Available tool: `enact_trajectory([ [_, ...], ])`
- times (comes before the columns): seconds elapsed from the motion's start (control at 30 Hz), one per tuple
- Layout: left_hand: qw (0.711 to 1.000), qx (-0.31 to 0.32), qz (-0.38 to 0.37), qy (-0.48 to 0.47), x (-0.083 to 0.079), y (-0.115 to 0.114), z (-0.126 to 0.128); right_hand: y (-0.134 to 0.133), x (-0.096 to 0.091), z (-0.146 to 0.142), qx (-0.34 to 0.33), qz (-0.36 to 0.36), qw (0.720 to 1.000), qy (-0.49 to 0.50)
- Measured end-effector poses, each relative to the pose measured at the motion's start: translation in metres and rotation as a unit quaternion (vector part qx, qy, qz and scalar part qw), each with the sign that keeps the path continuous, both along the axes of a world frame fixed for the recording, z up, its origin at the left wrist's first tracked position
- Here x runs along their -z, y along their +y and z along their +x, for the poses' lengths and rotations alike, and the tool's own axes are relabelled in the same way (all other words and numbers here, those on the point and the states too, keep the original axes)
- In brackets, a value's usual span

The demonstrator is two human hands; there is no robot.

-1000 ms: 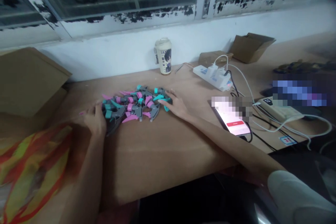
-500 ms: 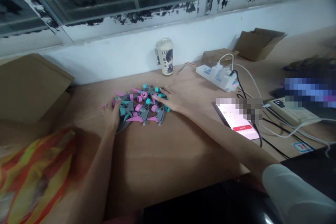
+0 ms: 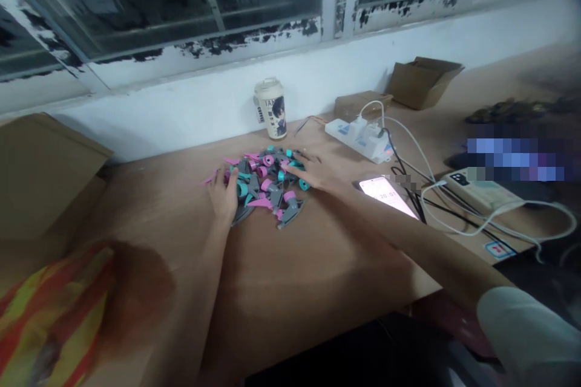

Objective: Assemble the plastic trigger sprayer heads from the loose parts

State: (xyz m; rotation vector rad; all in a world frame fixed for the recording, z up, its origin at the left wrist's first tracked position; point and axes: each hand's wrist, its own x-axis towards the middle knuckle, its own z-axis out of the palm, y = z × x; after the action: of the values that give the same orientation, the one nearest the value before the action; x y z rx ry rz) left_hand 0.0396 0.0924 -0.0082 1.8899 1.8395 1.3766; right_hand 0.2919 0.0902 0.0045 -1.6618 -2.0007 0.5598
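A heap of trigger spray heads point(image 3: 272, 190) in pink, teal and grey lies on the brown table, with both hands against it. At the left edge of the heap is my left hand point(image 3: 222, 193), fingers apart and cupped against the outer pieces. My right hand point(image 3: 313, 170) rests palm-down along the right side, its fingers stretched over teal and grey heads and partly hiding them. One pink-and-grey spray head point(image 3: 289, 210) sticks out at the front of the heap. Neither hand grips a single piece.
Behind the heap stands a lidded cup point(image 3: 272, 110). A power strip point(image 3: 361, 140) with cables and a lit phone point(image 3: 385, 196) are to the right. Cardboard boxes point(image 3: 45, 175) stand at the left and back right point(image 3: 422, 81). A red-yellow bag point(image 3: 59, 314) lies front left.
Both hands and the heap have shifted right across the table. One pink-and-grey spray head at the front has turned and stands out more. The camera view has also shifted.
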Motion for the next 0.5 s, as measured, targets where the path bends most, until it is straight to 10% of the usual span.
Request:
enact_trajectory([
  [0.27,0.998,-0.033,0.049,-0.014,-0.012,-0.032,0.005,-0.066,-0.016,0.007,-0.114,0.106,0.982,-0.108],
  [0.5,0.976,0.024,0.065,0.205,-0.007,-0.088,0.001,-0.085,0.009,-0.004,-0.091,0.114,0.974,-0.173],
])
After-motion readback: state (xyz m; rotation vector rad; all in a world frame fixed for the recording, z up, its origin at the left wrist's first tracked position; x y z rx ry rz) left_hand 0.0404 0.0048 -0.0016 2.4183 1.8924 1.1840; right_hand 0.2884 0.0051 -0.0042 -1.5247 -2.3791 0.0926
